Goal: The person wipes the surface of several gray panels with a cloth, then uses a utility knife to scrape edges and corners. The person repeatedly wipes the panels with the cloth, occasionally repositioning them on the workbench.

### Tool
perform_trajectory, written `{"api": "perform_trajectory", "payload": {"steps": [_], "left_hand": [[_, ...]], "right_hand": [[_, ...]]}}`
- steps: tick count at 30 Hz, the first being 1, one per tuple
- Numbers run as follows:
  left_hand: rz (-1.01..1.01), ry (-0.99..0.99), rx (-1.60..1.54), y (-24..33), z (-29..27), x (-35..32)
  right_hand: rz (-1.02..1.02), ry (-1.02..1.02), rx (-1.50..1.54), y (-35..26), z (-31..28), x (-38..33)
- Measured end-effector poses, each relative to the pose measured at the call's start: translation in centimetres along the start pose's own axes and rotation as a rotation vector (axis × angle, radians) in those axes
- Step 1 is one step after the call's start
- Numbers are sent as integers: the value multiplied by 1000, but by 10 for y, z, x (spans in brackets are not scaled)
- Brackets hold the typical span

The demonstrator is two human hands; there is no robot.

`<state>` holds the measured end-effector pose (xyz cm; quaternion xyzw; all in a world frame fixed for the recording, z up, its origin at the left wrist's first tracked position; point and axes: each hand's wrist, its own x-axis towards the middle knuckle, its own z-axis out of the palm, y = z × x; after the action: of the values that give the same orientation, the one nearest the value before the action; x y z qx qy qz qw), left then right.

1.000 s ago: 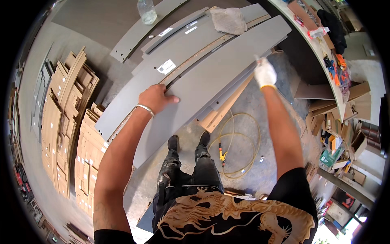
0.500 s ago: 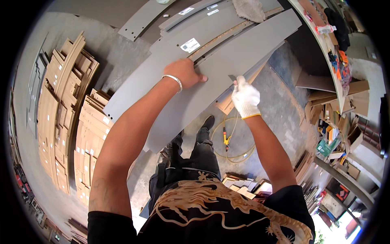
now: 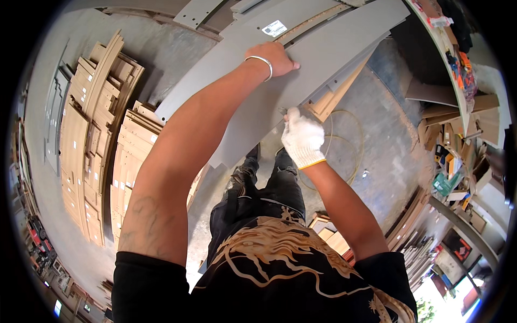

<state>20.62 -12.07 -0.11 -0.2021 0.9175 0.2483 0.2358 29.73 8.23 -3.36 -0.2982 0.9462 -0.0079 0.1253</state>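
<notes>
A long grey board with a curved outline lies tilted in front of me. My left hand, bare with a bracelet at the wrist, is closed over its far edge. The thumb lies on the board's face; the other fingertips are hidden behind the edge. My right hand, in a white knit glove, is closed around a small flat metal blade. The blade's tip is at the board's near edge; its handle is hidden in the glove. Behind this board lies another grey board with a white label.
Stacks of wood-coloured boards stand on the floor at left. A yellow hose lies coiled below the board at right. On the right are a shelf edge with tools and a heap of cardboard and offcuts.
My right hand with the blade has slid along the board's near edge, toward me and to the left. My left hand keeps its hold on the far edge. The whole view has shifted.
</notes>
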Motion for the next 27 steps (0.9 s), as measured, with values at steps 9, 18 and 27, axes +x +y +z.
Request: {"api": "perform_trajectory", "payload": {"steps": [9,18,27], "left_hand": [[-10,22,-64,-1,3,3],[-6,37,-103,-5,7,6],[-15,31,-179,-4,7,8]], "right_hand": [[-157,14,24,-57,16,-57],[-275,0,101,-98,24,-97],[305,-428,434,-123,55,-127]]}}
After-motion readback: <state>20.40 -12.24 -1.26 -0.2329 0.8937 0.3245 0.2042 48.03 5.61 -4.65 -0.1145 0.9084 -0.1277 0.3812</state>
